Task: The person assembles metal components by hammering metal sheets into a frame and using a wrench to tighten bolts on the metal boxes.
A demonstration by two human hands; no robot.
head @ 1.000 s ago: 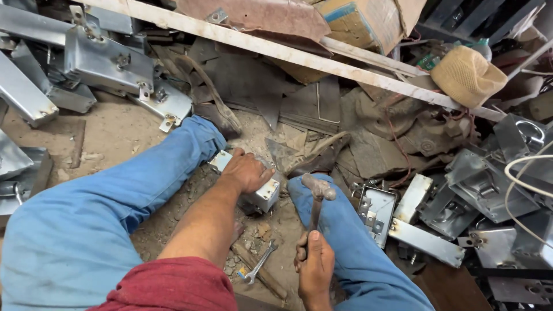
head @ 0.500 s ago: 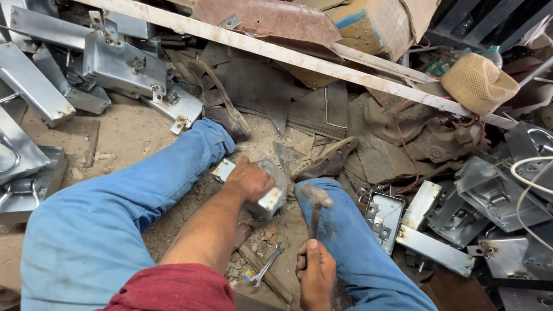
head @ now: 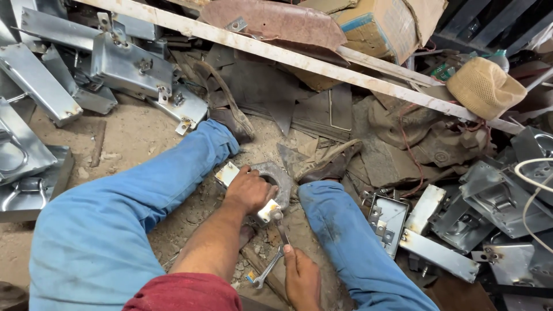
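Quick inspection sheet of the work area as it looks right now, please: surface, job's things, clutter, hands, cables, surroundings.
Surface: dusty dirt floor, strewn with debris.
Job's things: small metal part on the ground between the legs; hammer, head at the part; spanner lying beside it.
Clutter: grey sheet-metal housings left and right, worn shoes.
Hands: left hand presses on the part; right hand grips the hammer handle.
Cables: white cable at the right edge.
Surroundings: long pale bar, cardboard box, tan cap.

- Far centre-right, we see a tan cardboard box [head: 387, 22], tilted, with a blue band along one edge.
- No signs or screens.
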